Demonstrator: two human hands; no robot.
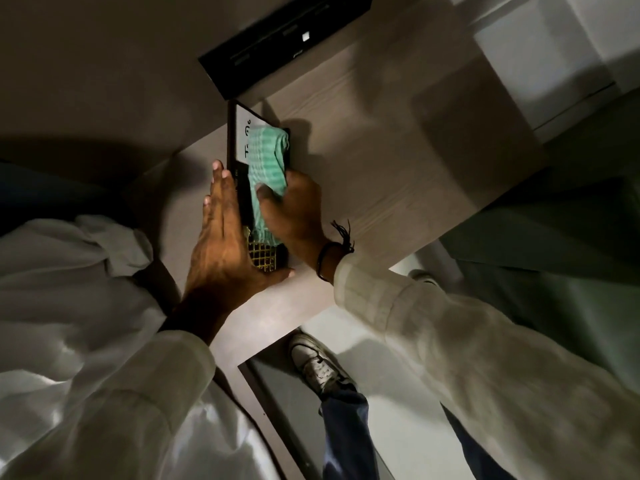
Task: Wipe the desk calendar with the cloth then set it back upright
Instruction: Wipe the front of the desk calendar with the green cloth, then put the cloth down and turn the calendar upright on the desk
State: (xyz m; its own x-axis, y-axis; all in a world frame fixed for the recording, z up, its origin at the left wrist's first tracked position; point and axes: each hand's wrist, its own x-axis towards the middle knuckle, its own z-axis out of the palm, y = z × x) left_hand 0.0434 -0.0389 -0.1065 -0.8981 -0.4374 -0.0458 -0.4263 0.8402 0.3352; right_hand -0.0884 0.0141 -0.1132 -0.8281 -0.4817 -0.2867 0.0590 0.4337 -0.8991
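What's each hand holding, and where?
Right hand grips the green cloth at its near end, on the desk calendar. Left hand, fingers straight, braces the calendar's left edge.

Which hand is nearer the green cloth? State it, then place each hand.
Right. The right hand grips the cloth on the calendar; the left hand lies flat along the calendar's edge, beside the cloth.

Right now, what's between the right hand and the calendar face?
The green cloth: the right hand grips it and presses it against the calendar. The head view shows this.
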